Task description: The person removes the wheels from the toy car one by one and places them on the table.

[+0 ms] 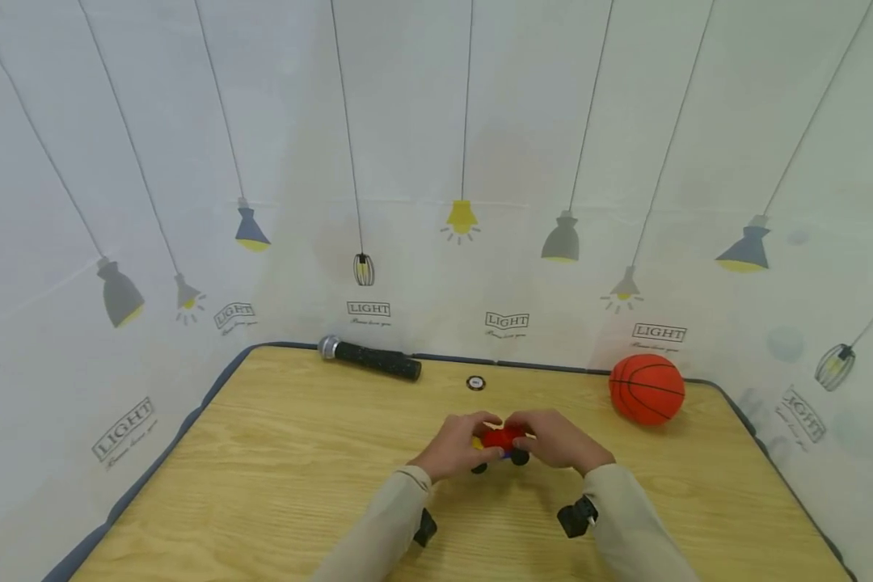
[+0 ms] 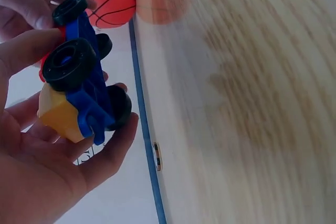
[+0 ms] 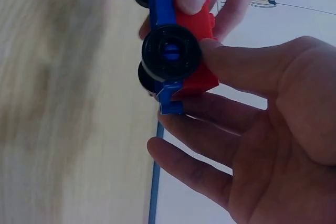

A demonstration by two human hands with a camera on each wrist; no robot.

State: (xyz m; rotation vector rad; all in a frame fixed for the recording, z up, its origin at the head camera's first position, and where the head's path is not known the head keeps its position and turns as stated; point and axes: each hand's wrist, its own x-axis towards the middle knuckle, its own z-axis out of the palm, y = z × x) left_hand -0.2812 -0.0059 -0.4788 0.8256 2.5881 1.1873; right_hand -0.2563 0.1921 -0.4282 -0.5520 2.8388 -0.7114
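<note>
A small toy train car (image 1: 499, 439) is held between both hands above the wooden table (image 1: 262, 461). Its blue base (image 2: 80, 98) has black wheels (image 3: 171, 53) and a small coupling at each end. A yellow block (image 2: 60, 115) and a red block (image 3: 195, 77) sit on that base. The left hand (image 1: 451, 446) grips the car around its yellow end, with the thumb near the red block. At the other end, the right hand (image 1: 558, 440) pinches the red block between thumb and fingers. Parts of the red block are hidden behind fingers.
A black microphone (image 1: 374, 359) with a silver head lies at the table's back left. A small black-and-white round chip (image 1: 476, 382) lies near the back edge. The red toy basketball (image 1: 647, 390) rests at the back right. A lamp-printed curtain (image 1: 422, 275) surrounds the table.
</note>
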